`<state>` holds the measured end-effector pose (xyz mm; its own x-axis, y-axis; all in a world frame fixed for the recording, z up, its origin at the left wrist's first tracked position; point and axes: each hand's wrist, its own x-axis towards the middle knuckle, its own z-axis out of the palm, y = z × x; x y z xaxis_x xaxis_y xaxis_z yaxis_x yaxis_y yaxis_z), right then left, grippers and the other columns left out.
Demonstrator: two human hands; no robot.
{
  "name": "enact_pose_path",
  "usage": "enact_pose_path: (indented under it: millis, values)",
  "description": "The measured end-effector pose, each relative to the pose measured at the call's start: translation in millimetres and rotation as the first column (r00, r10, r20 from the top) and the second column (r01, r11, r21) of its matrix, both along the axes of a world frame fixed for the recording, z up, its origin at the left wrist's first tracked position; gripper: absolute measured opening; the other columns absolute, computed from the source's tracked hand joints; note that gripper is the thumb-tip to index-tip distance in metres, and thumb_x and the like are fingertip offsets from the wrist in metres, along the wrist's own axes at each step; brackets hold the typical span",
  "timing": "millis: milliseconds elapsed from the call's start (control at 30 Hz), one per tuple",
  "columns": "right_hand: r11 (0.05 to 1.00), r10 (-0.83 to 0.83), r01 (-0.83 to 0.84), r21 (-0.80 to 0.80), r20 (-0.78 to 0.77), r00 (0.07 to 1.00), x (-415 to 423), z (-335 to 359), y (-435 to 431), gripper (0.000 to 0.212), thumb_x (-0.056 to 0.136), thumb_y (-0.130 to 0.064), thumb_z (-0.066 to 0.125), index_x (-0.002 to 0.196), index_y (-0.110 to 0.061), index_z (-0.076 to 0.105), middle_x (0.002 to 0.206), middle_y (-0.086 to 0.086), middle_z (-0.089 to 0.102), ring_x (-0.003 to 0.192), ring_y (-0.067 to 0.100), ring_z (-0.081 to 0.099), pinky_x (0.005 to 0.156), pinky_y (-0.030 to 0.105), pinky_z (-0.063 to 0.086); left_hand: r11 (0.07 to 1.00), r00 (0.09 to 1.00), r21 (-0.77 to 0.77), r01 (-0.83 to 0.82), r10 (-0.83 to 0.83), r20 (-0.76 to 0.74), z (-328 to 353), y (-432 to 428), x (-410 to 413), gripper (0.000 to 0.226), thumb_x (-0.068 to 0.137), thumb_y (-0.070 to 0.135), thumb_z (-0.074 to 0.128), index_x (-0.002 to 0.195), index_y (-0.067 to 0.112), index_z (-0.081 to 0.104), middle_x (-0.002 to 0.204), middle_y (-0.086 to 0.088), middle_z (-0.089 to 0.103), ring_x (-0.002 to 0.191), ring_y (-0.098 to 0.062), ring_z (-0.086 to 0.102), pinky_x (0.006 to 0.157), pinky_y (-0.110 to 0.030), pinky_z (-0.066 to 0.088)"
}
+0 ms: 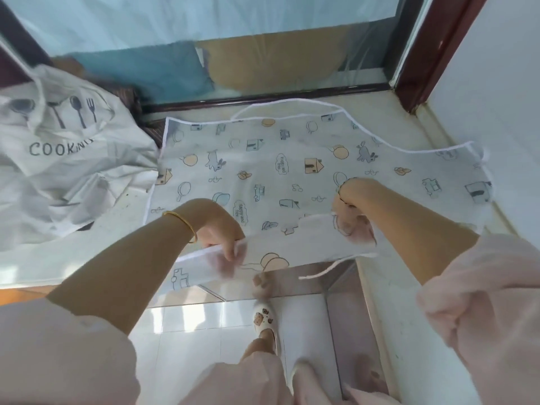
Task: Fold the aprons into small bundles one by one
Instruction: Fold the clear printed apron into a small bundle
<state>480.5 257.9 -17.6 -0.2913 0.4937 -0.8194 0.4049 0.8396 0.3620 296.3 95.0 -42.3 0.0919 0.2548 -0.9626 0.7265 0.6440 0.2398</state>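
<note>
Below a window (pixel 204 30), a pale ledge (pixel 409 133) bears a printed apron (pixel 277 159) spread flat, its near edge raised. The left hand (pixel 222 235) and right hand (pixel 350 206) each pinch that edge with curled fingers. A crumpled white apron (pixel 58 165) lies just beside it, at the left.

Home interior, pale stone window ledge (pixel 391 112), dark red-brown wooden window frame (pixel 438 54), glossy white floor tiles (pixel 187 317), white bear-print slipper (pixel 264 317)

Pale stone sill (pixel 403 121) under dark-framed window (pixel 204 24); white tiled floor (pixel 190 317) below
</note>
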Motion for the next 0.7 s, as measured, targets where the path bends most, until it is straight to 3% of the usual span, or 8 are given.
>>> enact_pose_path:
  millis: [67, 100, 167, 267, 367, 500, 633, 700]
  values:
    - [0.995, -0.102, 0.102, -0.008, 0.023, 0.995, -18.4, 13.3, 18.5, 0.028, 0.096, -0.014, 0.045, 0.118, -0.010, 0.061, 0.108, 0.005, 0.062, 0.088, 0.022, 0.057, 0.073, 0.029, 0.047, 0.997, 0.997, -0.023, -0.071, 0.072, 0.034, 16.7, 15.4, -21.2, 0.016, 0.093, 0.001, 0.052, 0.102, 0.011, 0.061, 0.098, -0.009, 0.069, 0.093, -0.027, 0.065, 0.098, -0.047, 0.047]
    - [0.980, -0.195, 0.196, 0.020, -0.034, 0.980, -28.4, 15.5, 31.5, 0.023, 0.096, -0.011, 0.045, 0.108, -0.009, 0.065, 0.101, 0.004, 0.066, 0.085, 0.021, 0.060, 0.073, 0.028, 0.048, 0.996, 0.997, 0.029, -0.080, 0.080, -0.005, 23.6, 26.4, -35.1, 0.013, 0.094, 0.005, 0.053, 0.104, 0.010, 0.060, 0.098, -0.009, 0.069, 0.091, -0.025, 0.066, 0.096, -0.045, 0.048]
    - [0.942, -0.264, 0.307, 0.137, -0.266, 0.927, -52.5, 17.4, 58.6, 0.016, 0.091, -0.008, 0.047, 0.092, -0.010, 0.063, 0.080, 0.002, 0.061, 0.078, 0.022, 0.058, 0.071, 0.029, 0.044, 0.969, 0.973, 0.236, 0.067, -0.011, -0.231, 32.5, 51.6, -69.3, 0.009, 0.093, 0.018, 0.057, 0.098, 0.010, 0.059, 0.096, -0.006, 0.067, 0.082, -0.021, 0.064, 0.086, -0.037, 0.050]
    - [0.898, -0.195, 0.356, 0.258, -0.494, 0.848, -99.7, 22.0, 97.8, 0.014, 0.087, -0.006, 0.047, 0.094, -0.010, 0.057, 0.089, 0.004, 0.057, 0.097, 0.028, 0.060, 0.085, 0.037, 0.048, 0.818, 0.849, 0.488, 0.303, 0.001, -0.529, 32.7, 94.6, -120.3, 0.018, 0.095, 0.021, 0.051, 0.095, 0.006, 0.060, 0.097, -0.009, 0.066, 0.080, -0.024, 0.061, 0.076, -0.032, 0.047]
    - [0.855, -0.141, 0.341, 0.390, -0.459, 0.877, -141.7, 16.3, 130.6, 0.027, 0.089, -0.014, 0.047, 0.113, -0.015, 0.059, 0.113, 0.003, 0.061, 0.110, 0.029, 0.056, 0.095, 0.041, 0.042, 0.641, 0.746, 0.656, 0.397, 0.192, -0.638, 17.5, 136.3, -158.5, 0.016, 0.097, 0.016, 0.043, 0.100, 0.011, 0.058, 0.104, -0.007, 0.063, 0.088, -0.025, 0.057, 0.073, -0.030, 0.041]
    - [0.787, -0.034, 0.340, 0.514, -0.515, 0.856, -186.7, -11.6, 173.2, 0.045, 0.088, -0.020, 0.049, 0.132, -0.012, 0.048, 0.129, 0.011, 0.054, 0.121, 0.034, 0.047, 0.109, 0.057, 0.024, 0.552, 0.530, 0.577, 0.602, 0.263, -0.806, -9.6, 186.9, -196.3, 0.022, 0.095, 0.007, 0.042, 0.108, 0.018, 0.055, 0.093, -0.002, 0.063, 0.080, -0.025, 0.057, 0.079, -0.034, 0.037]
    - [0.869, 0.116, 0.258, 0.421, -0.682, 0.722, -234.2, -56.4, 174.2, 0.061, 0.080, -0.010, 0.055, 0.137, -0.011, 0.033, 0.133, 0.012, 0.043, 0.123, 0.031, 0.040, 0.109, 0.055, 0.025, 0.528, 0.504, 0.527, 0.666, 0.203, -0.840, -43.6, 226.3, -222.5, 0.028, 0.086, 0.010, 0.058, 0.112, 0.017, 0.052, 0.097, -0.002, 0.062, 0.089, -0.025, 0.058, 0.081, -0.034, 0.036]
    - [0.905, 0.126, 0.240, 0.352, -0.758, 0.639, -257.4, -76.2, 163.4, 0.068, 0.081, -0.011, 0.057, 0.141, -0.012, 0.025, 0.143, 0.013, 0.032, 0.132, 0.032, 0.030, 0.110, 0.054, 0.023, 0.493, 0.522, 0.544, 0.679, 0.196, -0.830, -57.9, 239.8, -230.4, 0.026, 0.088, 0.008, 0.052, 0.113, 0.017, 0.053, 0.100, -0.002, 0.062, 0.092, -0.025, 0.058, 0.084, -0.033, 0.036]
